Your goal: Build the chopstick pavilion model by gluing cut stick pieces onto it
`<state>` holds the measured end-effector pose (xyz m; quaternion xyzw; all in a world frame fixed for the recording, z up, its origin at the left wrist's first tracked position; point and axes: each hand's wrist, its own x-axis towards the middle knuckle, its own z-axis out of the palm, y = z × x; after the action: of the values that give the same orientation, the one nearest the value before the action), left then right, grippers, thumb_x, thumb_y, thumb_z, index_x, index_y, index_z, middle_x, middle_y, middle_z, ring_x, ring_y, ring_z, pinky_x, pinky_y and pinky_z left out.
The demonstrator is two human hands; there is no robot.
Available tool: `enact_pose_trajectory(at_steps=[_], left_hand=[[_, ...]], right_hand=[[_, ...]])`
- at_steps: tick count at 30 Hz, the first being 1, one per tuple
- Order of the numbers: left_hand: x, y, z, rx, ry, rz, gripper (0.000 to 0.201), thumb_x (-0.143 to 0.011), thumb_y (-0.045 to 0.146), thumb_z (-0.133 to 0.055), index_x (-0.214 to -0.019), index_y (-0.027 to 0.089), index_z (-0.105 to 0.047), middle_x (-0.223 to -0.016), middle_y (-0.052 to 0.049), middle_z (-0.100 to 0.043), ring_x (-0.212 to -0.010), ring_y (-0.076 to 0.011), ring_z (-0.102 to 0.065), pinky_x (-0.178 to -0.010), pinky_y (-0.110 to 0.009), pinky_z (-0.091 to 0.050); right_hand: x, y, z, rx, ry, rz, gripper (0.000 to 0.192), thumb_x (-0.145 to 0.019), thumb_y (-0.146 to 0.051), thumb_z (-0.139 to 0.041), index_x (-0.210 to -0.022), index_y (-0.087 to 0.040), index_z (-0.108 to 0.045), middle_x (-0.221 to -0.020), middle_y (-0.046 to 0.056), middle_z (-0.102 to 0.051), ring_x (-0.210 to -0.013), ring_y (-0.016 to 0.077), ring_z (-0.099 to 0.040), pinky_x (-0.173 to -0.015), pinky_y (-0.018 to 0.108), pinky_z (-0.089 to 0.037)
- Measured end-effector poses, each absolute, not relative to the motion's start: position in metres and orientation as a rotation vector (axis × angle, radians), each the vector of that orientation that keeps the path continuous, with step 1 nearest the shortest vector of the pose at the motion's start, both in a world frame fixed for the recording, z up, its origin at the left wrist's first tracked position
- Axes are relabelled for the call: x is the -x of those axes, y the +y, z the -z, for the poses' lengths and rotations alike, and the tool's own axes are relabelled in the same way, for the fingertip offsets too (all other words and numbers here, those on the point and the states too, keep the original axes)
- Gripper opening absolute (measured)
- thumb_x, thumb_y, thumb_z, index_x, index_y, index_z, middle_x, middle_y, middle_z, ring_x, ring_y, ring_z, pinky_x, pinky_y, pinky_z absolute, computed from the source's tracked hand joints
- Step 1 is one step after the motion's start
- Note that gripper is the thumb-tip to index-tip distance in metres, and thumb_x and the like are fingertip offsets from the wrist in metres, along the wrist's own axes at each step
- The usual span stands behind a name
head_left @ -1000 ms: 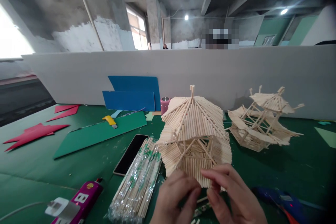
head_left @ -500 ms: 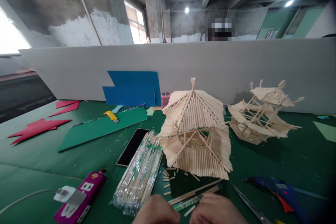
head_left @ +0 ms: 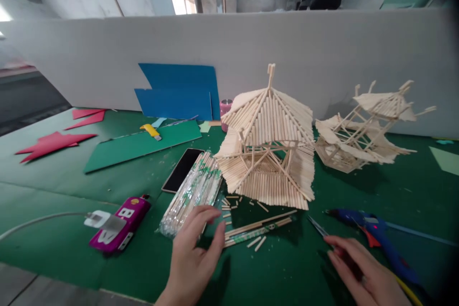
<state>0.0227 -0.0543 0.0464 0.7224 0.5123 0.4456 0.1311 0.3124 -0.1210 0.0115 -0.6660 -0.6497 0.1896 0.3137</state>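
My left hand (head_left: 195, 248) is open, thumb and fingers apart, over the near end of a clear plastic pack of wooden sticks (head_left: 193, 189). I cannot tell whether it touches the pack. At the right, my right hand (head_left: 366, 267) has its fingers closed on slim metal tweezers (head_left: 317, 225), whose tips point away from me. Between my hands lie long wooden sticks (head_left: 260, 224), a green printed wrapper (head_left: 256, 234) and two short cut pieces (head_left: 260, 244). Behind them stands a pavilion model (head_left: 272, 119) built of wooden sticks.
A blue glue gun (head_left: 376, 224) with a red light lies near my right hand. A second, smaller stick model (head_left: 362, 148) tilts at the right. To the left are a phone (head_left: 181, 172), a purple power strip (head_left: 132, 220), a yellow cutter (head_left: 150, 130) and green board (head_left: 143, 146).
My hands have parted from beside the sticks. The left is now raised open near the pack; the right has moved right and taken hold of the tweezers. My view has tilted down.
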Motion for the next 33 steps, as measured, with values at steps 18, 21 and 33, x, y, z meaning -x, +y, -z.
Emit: enact_pose_trajectory(at_steps=[18,21,33], left_hand=[[-0.021,-0.001,-0.020,-2.793,1.615,-0.237,0.021,-0.083,0.014,-0.042,-0.073,0.017,-0.060,-0.074,-0.007,-0.059,-0.073,-0.0210,-0.052,-0.065,-0.033,-0.040],[-0.027,0.009,-0.021,-2.866,1.490,-0.126,0.019,-0.082,0.013,-0.044,-0.071,0.016,-0.060,-0.075,-0.007,-0.060,-0.077,-0.0227,-0.052,-0.066,-0.034,-0.039],[-0.032,0.035,-0.022,-2.968,1.162,0.108,0.024,-0.083,0.012,-0.041,-0.071,0.013,-0.062,-0.080,-0.011,-0.063,-0.089,-0.0229,-0.053,-0.082,-0.038,-0.036]], right_hand=[[-0.259,-0.103,-0.008,1.553,-1.839,-0.720,0.018,-0.085,-0.026,-0.043,-0.100,-0.023,-0.052,-0.091,0.005,-0.061,-0.080,0.0164,-0.062,-0.070,0.023,-0.052],[-0.262,-0.105,-0.003,1.579,-1.852,-0.728,0.018,-0.086,-0.027,-0.041,-0.101,-0.023,-0.051,-0.093,0.006,-0.061,-0.082,0.0161,-0.062,-0.071,0.022,-0.051],[-0.268,-0.106,0.006,1.597,-1.820,-0.840,0.021,-0.088,-0.029,-0.038,-0.102,-0.021,-0.050,-0.095,0.007,-0.058,-0.080,0.0138,-0.062,-0.071,0.020,-0.050]])
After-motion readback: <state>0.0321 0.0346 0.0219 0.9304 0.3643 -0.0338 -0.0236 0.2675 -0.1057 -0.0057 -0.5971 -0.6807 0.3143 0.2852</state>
